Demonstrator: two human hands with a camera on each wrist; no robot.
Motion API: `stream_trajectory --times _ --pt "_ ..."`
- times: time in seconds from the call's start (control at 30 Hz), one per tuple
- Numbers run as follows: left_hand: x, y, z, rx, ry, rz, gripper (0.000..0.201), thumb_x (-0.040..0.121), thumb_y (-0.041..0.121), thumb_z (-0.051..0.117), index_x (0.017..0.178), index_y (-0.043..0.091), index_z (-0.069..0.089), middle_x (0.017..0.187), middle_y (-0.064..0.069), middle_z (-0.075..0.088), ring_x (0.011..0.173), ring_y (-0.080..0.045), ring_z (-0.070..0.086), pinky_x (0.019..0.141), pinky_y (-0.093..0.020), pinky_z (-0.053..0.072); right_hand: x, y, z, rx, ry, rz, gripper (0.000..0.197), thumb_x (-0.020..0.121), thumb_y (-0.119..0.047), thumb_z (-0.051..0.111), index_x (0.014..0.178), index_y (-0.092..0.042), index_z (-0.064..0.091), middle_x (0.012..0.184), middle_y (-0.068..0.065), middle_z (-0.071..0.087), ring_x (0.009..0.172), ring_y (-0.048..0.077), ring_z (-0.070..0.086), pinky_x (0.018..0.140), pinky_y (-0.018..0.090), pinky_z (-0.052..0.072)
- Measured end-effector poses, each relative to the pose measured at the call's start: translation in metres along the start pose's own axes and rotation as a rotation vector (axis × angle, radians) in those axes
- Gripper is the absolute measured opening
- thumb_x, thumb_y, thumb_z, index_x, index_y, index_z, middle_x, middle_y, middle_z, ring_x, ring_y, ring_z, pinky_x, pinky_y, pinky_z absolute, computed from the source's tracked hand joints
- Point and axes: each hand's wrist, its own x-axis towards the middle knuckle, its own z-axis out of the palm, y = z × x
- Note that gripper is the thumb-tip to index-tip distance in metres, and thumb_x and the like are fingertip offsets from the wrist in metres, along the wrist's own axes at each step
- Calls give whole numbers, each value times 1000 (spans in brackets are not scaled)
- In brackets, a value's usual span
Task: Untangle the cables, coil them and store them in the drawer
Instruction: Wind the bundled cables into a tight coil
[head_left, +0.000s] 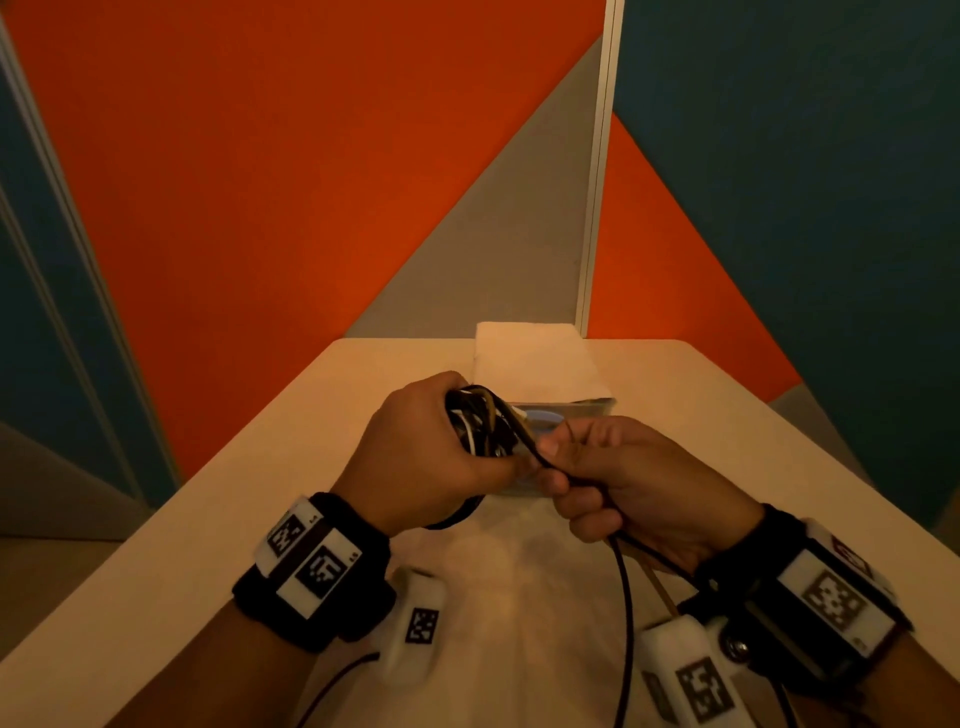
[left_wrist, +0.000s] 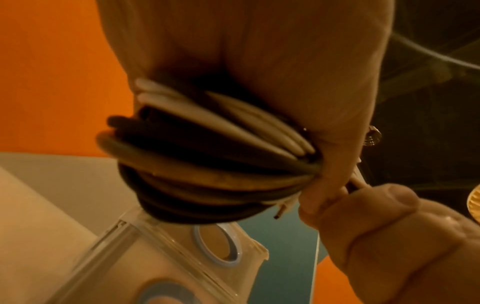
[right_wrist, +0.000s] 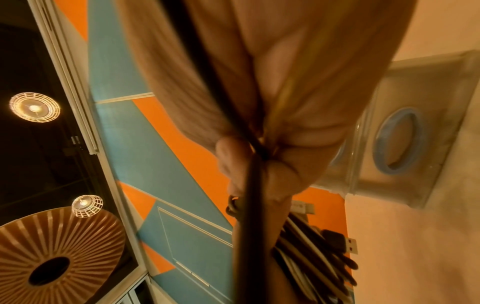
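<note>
— Where's the cable bundle (head_left: 480, 423)?

— I see it in my left hand (head_left: 415, 457), fingers curled round smooth black, white and tan loops, above the worktop (head_left: 260, 467).

— The right hand (head_left: 623, 483)?

— Fingers pinch one thin black cable (head_left: 626, 597) trailing near. One clear plastic drawer (head_left: 587, 405) lies just beyond.

The bundle of cables (head_left: 480, 422) mixes black, white and tan-brown strands; a single black cable (head_left: 623, 613) trails off it. The table (head_left: 218, 499) is pale cream. The drawer (right_wrist: 405, 144) is clear plastic with a light blue ring. Wall panels (head_left: 270, 171) are orange, teal and grey; wristbands (head_left: 311, 571) are black with black-and-white square markers
</note>
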Motion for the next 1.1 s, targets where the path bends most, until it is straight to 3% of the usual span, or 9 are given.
stream_trajectory --times 0.13,0.23,0.33,0.43,0.53,0.67,0.9,1.03,1.1 --pt "0 3 1 -121 -27 -39 57 50 61 84 87 21 69 79 10 73 72 -5 70 64 -27 53 -2 -2 1 -10 -22 24 12 91 -15 59 90 -3 57 66 6 51 44 6 37 36 15 30" --pt "1 4 -2 -109 -70 -79 62 44 53 97 89 20 69 82 8 75 75 -6 72 68 -34 57 -3 -1 1 -89 -18 53 16 97 -16 58 89 -3 60 65 7 56 43 7 45 36 16 35" --pt "3 4 -4 -115 -128 -100 70 35 41 105 90 21 68 84 14 75 76 0 71 64 -18 51 -6 -3 2 -140 -27 65 23 99 -19 56 89 -1 65 64 6 58 44 7 50 37 15 38" --pt "3 6 -5 -114 -112 -80 69 32 39 103 87 22 66 80 20 72 72 3 67 60 -12 45 -6 -4 3 -129 -23 70 24 98 -21 58 86 -3 67 63 6 60 44 7 52 38 15 40" --pt "3 6 -3 -200 -96 -84 64 33 33 100 88 19 70 81 12 74 72 -1 69 62 -16 49 -7 -3 6 -131 -43 54 26 98 -24 57 91 -1 68 66 6 63 48 9 57 42 17 45" --pt "3 7 3 -402 -91 -75 69 31 38 90 93 11 73 80 4 77 75 -8 73 67 -21 54 -8 -3 8 -103 -38 2 27 97 -25 57 83 -8 73 70 7 65 54 11 62 47 19 49" --pt "-2 13 12 -712 -153 -124 13 62 19 88 70 25 78 70 0 73 65 -13 71 61 -24 55 -9 0 12 16 -17 -61 6 82 -10 67 77 -7 69 78 16 71 62 20 70 52 26 56" --pt "-6 20 18 -822 -159 -199 8 76 28 83 69 23 80 66 -1 70 59 -14 67 57 -26 53 -6 6 16 30 19 -78 12 77 -10 71 71 -9 62 77 17 71 61 21 70 51 26 56" --pt "-6 19 22 -853 -150 -249 14 77 30 86 83 17 83 77 -15 73 69 -24 69 64 -33 57 -6 7 17 37 25 -75 12 78 -12 71 74 -8 61 76 16 71 59 20 70 50 25 55"
